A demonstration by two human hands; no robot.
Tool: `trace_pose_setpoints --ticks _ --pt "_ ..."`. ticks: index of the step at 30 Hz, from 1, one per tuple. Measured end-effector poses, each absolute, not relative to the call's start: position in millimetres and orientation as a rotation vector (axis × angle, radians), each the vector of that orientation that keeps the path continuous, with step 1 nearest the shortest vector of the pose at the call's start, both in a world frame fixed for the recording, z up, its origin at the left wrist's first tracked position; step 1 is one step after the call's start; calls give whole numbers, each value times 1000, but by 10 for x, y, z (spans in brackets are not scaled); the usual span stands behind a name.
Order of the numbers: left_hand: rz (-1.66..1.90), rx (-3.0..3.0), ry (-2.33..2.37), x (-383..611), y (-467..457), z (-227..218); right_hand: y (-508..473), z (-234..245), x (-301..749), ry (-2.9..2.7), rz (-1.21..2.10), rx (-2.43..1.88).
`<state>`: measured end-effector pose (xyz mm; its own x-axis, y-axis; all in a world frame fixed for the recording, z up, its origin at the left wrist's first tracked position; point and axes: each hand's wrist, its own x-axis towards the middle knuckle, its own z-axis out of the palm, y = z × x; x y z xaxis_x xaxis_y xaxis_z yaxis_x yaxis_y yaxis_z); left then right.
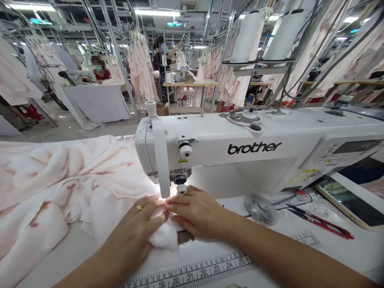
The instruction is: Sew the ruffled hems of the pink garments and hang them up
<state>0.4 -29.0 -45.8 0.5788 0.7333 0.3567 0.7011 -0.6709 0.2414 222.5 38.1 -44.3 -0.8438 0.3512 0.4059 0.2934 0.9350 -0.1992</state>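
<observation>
Most of the cloth [36, 192], white with pink blotches, lies bunched in loose folds left of the sewing machine [240, 150], spread over the white table [70, 250]. Only a small fold [163, 236] reaches the needle area, lit by the machine's lamp. No finished seam can be made out, so how much is sewn cannot be told.

Left hand [132, 226], a gold ring [139, 207] on one finger, lies just left of the needle, fingers extended over the fold. Right hand [199, 212] lies just right of the needle, its fingertips meeting those of the left hand. Neither hand closes around anything: both are open and press flat on the cloth.

Surface: a printed ruler [192, 274] runs along the table in front of the machine. Right of the needle lie a clear disc [261, 209], red-handled snips [321, 222] and a tablet [351, 204], all touching the white tabletop.

Room: behind the machine, from left to right, a seated co-worker [100, 74] sits at a covered table [97, 103], a standing co-worker [160, 68] works at a wooden bench [189, 84], and pale pink garments [237, 76] hang on metal racks. Strip lights run overhead. The floor is grey and polished.
</observation>
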Motion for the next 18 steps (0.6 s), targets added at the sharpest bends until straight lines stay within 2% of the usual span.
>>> trace_pose_setpoints --ticks 10,18 --pt "703 2724 1230 -43 -262 -551 377 -495 2184 -2701 -52 -449" --pt "702 2870 1254 -79 -65 -552 386 -456 2172 -2676 71 -683"
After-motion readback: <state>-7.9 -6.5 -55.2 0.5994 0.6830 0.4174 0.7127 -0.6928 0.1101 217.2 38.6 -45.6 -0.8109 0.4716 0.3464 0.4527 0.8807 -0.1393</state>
